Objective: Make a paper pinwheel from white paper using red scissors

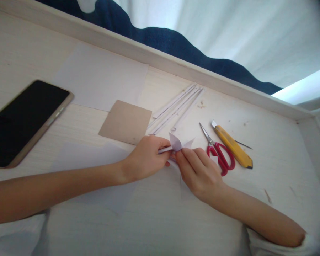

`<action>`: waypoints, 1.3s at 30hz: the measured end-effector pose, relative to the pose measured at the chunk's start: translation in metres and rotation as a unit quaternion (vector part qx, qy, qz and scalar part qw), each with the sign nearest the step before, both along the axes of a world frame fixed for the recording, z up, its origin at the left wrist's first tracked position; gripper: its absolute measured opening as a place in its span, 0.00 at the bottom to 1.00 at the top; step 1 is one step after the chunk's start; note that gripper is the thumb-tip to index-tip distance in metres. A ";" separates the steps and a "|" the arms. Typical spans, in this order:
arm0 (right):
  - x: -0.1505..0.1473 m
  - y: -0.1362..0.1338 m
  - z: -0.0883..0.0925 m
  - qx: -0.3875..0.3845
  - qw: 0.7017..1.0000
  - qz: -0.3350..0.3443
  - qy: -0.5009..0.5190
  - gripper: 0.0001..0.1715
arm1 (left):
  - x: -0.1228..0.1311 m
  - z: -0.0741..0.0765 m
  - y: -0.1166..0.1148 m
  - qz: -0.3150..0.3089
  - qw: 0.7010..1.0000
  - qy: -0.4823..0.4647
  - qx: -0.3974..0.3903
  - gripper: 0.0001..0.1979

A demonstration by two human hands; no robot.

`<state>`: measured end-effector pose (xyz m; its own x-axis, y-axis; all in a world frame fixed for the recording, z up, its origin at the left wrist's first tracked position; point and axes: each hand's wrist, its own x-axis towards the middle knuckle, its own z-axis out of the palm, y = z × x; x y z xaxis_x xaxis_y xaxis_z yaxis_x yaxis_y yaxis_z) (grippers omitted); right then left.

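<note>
Both hands meet over the table around a small piece of folded white paper [175, 142] with pointed, petal-like flaps. My left hand [149, 156] is closed on it from the left, and a thin rolled end of the paper shows by the thumb. From the right, my right hand [200, 170] pinches the base of the flaps between thumb and fingers. The fingertips hide much of the paper where the hands come together. Close to the right hand lie red-handled scissors [221, 156], partly opened, with a small white paper scrap [214, 160] over the handles.
A yellow utility knife [232, 145] and a thin dark pointed stick [244, 144] lie beyond the scissors. Paper strips [176, 110], a square of brown card [126, 122], white sheets [104, 78] and a phone [26, 122] are on the table. A raised ledge [160, 60] runs along the back.
</note>
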<state>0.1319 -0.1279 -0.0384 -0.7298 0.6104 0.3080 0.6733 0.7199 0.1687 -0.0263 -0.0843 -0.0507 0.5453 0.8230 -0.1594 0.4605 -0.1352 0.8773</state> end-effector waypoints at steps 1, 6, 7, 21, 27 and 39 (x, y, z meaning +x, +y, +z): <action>0.001 0.000 -0.001 -0.001 1.000 -0.003 -0.001 0.09 | 0.000 0.000 0.000 0.000 1.000 0.001 -0.002 0.10; 0.002 -0.001 -0.004 0.005 1.000 -0.005 -0.004 0.10 | 0.000 -0.002 -0.001 0.011 0.999 -0.018 -0.030 0.10; 0.002 -0.001 -0.003 0.006 1.000 -0.002 -0.004 0.10 | 0.000 -0.002 -0.001 0.012 0.999 -0.021 -0.033 0.10; 0.000 -0.001 0.004 0.006 1.000 0.015 0.006 0.12 | 0.000 0.000 -0.001 0.005 1.000 -0.009 -0.024 0.10; -0.001 -0.003 0.004 -0.006 1.000 0.021 0.015 0.11 | 0.000 0.000 -0.001 0.002 1.000 -0.017 -0.021 0.10; 0.002 0.001 0.000 -0.047 0.998 -0.003 0.034 0.14 | 0.001 -0.003 -0.002 0.007 0.999 -0.020 -0.025 0.09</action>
<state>0.1336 -0.1265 -0.0388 -0.7056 0.6433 0.2971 0.6851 0.7264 0.0544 -0.0257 -0.0859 -0.0532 0.5412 0.8218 -0.1781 0.4262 -0.0855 0.9006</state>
